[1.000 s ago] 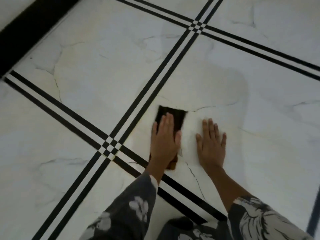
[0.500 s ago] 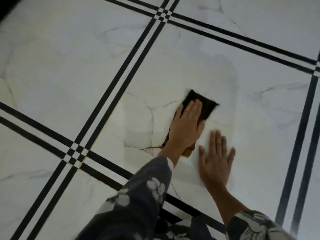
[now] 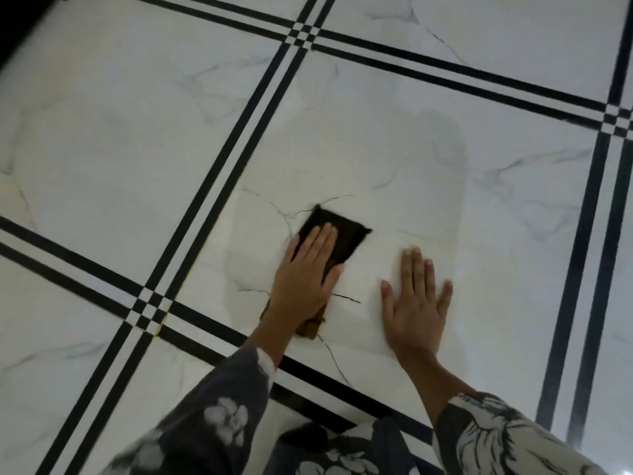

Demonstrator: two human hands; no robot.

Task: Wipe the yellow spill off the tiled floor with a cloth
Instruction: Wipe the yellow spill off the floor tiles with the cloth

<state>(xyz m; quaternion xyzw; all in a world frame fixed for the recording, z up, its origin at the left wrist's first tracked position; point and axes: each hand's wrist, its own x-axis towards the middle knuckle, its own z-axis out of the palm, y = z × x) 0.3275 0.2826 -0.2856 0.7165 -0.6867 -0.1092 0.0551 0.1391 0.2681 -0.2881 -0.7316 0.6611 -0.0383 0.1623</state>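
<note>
Dark brown cloth (image 3: 337,236) flat under left hand (image 3: 305,286) on tiled floor (image 3: 394,173)

Head-worn wide-angle view, tilted steeply down.

The camera sits above and behind the left hand (image 3: 305,286) and right hand (image 3: 416,303), facing forward and down at the white marble-patterned tiled floor with black double stripes (image 3: 137,149). Both hands lie near, just below frame centre. Dark floral-print sleeves (image 3: 212,423) enter from the bottom edge, and floor fills the frame beyond the fingertips.

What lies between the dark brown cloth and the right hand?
Bare white marble-patterned tile with one thin dark vein, nothing else, between dark brown cloth and right hand, per the head view.
</note>
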